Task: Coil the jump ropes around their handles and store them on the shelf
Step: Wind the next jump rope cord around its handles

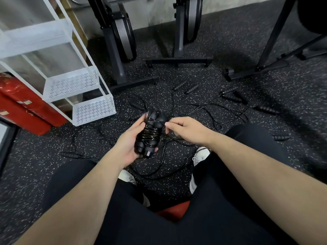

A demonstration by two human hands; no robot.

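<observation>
My left hand [130, 145] grips a pair of black jump rope handles [150, 133] held side by side, with thin black cord wound several times round their middle. My right hand [184, 129] pinches the loose cord [165, 125] just to the right of the bundle. More black cord [203, 110] lies tangled on the speckled floor ahead. Several loose black handles [231, 98] lie scattered beyond it. The white shelf [77, 84], with perforated tiers, stands at the upper left.
Black exercise machine frames [178, 60] stand at the back, and another stand [261, 68] is at the right. Red fire extinguishers [26, 110] lie left of the shelf. My legs and white shoes [200, 155] fill the lower view, over a red seat [173, 210].
</observation>
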